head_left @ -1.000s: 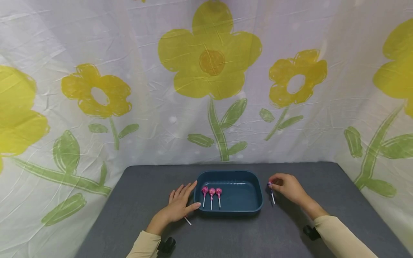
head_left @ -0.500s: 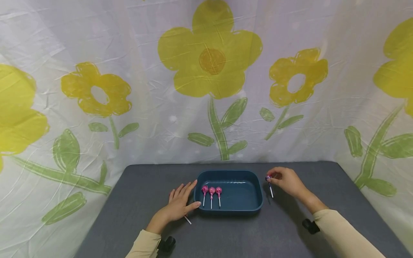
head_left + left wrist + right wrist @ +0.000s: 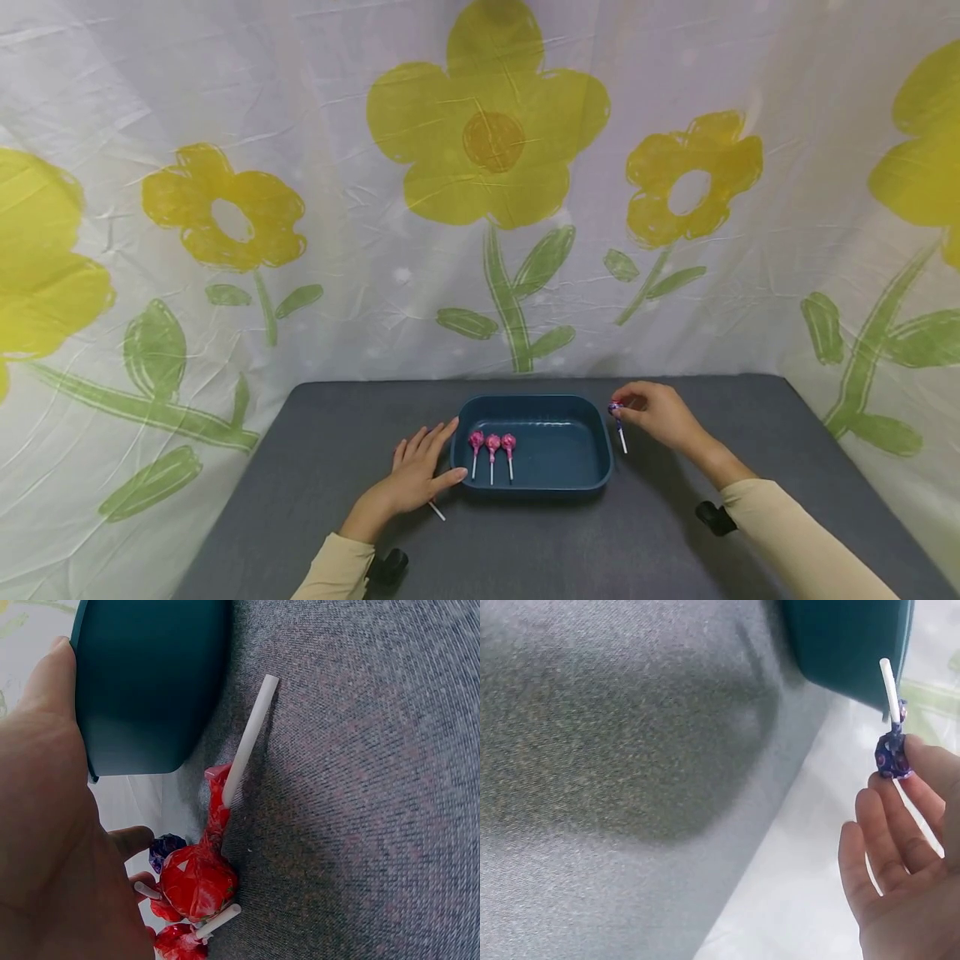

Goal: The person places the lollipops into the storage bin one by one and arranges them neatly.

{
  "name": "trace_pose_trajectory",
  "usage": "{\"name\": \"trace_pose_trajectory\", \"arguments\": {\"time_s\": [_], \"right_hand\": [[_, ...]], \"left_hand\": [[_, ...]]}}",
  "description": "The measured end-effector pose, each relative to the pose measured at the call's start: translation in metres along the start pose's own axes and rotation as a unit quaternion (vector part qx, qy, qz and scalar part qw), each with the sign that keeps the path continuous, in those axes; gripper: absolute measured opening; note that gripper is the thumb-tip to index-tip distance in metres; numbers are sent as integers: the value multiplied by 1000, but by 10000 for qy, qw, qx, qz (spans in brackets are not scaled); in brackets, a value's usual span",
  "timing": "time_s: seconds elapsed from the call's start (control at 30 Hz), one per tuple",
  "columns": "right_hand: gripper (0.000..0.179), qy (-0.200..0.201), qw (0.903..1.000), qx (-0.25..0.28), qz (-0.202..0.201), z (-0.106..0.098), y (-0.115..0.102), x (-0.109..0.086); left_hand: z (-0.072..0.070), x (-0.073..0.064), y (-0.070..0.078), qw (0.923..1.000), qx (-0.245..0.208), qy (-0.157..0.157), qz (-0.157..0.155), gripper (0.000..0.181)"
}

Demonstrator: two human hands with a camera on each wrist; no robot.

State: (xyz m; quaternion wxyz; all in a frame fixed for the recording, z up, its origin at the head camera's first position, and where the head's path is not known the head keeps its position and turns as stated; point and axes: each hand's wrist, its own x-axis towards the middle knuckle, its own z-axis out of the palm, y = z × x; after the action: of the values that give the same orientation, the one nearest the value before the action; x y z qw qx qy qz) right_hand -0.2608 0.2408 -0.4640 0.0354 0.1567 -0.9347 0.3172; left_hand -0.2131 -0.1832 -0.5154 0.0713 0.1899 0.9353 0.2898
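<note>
My right hand (image 3: 662, 416) pinches a purple-wrapped lollipop (image 3: 892, 754) by its head, the white stick free, just right of the blue tray (image 3: 558, 485). In the head view my left hand (image 3: 414, 473) rests with fingers spread at the tray's left side, thumb and fingertips at its rim. Inside the tray at the left, three pink lollipops (image 3: 492, 444) lie in a row, sticks toward me. Under the left palm, the left wrist view shows a red lollipop (image 3: 199, 881) on the table, with more red ones and a dark purple one (image 3: 166, 851) beyond it.
The tray stands in the middle of a grey cloth-covered table (image 3: 540, 550). Behind it hangs a white curtain (image 3: 360, 275) printed with yellow flowers. Dark wrist cameras sit under both forearms.
My right hand has lifted the purple lollipop and moved it left and away from me, closer to the tray's right rim. The left hand and tray have stayed put.
</note>
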Motion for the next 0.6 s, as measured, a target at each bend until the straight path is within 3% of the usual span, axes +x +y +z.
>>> {"name": "trace_pose_trajectory", "arguments": {"time_s": [0.37, 0.6], "right_hand": [[19, -3, 9999, 134, -81, 1, -10, 6], [18, 11, 9996, 276, -93, 4, -18, 9]], "left_hand": [[5, 3, -7, 9999, 104, -30, -86, 83], [-1, 0, 1, 10000, 46, -58, -56, 82]]}}
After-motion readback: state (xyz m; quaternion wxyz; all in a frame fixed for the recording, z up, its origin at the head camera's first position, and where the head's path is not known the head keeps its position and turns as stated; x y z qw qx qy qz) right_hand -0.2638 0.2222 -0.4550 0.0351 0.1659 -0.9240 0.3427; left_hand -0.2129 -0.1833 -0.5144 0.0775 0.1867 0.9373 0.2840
